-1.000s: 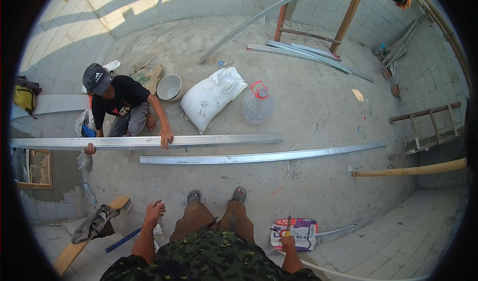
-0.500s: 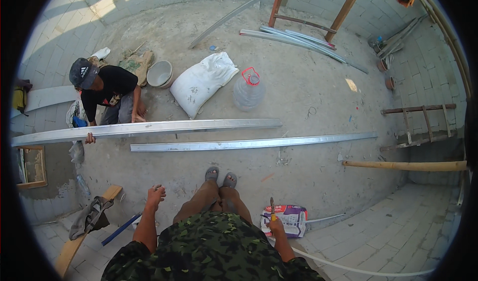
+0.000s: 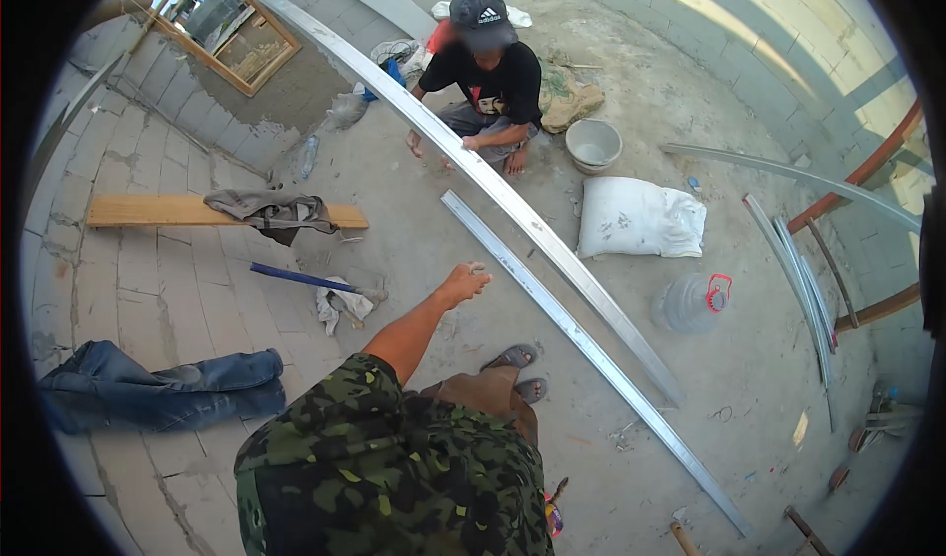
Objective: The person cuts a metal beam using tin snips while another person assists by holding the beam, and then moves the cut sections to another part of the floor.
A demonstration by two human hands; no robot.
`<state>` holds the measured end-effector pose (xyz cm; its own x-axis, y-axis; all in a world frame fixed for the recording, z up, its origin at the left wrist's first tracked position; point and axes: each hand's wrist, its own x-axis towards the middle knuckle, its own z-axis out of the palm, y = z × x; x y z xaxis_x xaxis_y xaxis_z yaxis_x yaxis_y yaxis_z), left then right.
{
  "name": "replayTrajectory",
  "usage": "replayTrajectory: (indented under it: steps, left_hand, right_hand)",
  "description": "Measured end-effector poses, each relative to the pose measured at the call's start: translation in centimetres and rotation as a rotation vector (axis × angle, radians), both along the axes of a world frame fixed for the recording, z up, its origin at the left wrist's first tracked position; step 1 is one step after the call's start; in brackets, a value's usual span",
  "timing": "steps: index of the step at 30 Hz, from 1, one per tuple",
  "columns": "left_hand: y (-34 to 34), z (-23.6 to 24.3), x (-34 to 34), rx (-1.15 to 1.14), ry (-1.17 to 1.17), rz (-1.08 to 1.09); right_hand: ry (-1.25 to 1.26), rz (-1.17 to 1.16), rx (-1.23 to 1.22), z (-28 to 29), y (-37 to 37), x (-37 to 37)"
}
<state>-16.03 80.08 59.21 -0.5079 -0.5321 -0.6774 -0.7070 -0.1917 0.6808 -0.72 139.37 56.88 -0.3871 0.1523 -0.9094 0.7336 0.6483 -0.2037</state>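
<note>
My left hand (image 3: pixel 463 285) reaches forward above the floor, its fingers loosely apart and nothing visible in them. Closest to it lies a metal channel (image 3: pixel 591 364), slanting across the concrete; a gap remains between hand and channel. Beyond it runs a longer metal channel (image 3: pixel 532 223), on which a crouching co-worker (image 3: pixel 503 93) rests a hand. My right hand is out of sight beside my body. Only the dark jaws of a plier-like tool (image 3: pixel 560 489) show at the lower edge, next to a bit of a coloured bag (image 3: pixel 553 520).
A white sack (image 3: pixel 641 219), a grey bucket (image 3: pixel 594 144) and a clear jug with a red handle (image 3: pixel 687 303) stand beyond the channels. To the left are a wooden plank (image 3: pixel 148 210) with a cloth, a blue tube (image 3: pixel 301 277) and jeans (image 3: pixel 187 391). More metal profiles (image 3: pixel 798 290) lie far right.
My view has swung left, so the scene appears turned and shifted right. The right hand, which held a yellow-handled plier-like tool, has dropped out of view. My left hand stretches further forward.
</note>
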Motion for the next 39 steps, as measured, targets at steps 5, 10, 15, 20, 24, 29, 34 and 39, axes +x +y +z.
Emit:
replayTrajectory:
  steps: [5,10,15,20,24,29,34,39]
  left_hand:
    - [-0.4,-1.5,2.6,0.024,-0.056,0.031]
    - [0.8,-4.0,7.9,0.086,-0.169,-0.029]
    - [1.3,-5.8,9.4,0.131,-0.319,-0.349]
    - [2.6,-6.2,2.2,0.12,-0.243,-0.392]
    - [3.8,-3.3,-3.7,0.044,-0.1,-0.252]
    - [11.1,-3.4,-9.5,0.06,-0.016,-0.339]
    - [18.0,-3.8,-9.6,-0.028,-0.089,-0.393]
    - [30.9,-3.0,-9.1,0.02,-0.229,-0.466]
  right_hand:
    - [0.061,0.035,0.012,3.0,-0.2,-3.2]
    - [-0.093,-0.223,0.181,1.8,-0.6,-5.7]
    - [-0.079,-0.301,0.238,1.1,-0.8,-3.4]
    - [0.046,-0.546,0.364,-3.3,2.5,4.2]
    - [-0.131,-0.525,0.286,-2.1,1.6,3.3]
    - [0.057,-0.469,0.206,-5.8,9.2,6.8]
    - [-0.105,-0.697,0.297,-4.1,15.4,-0.6]
    - [0.039,-0.483,0.38,-5.4,30.7,-1.6]
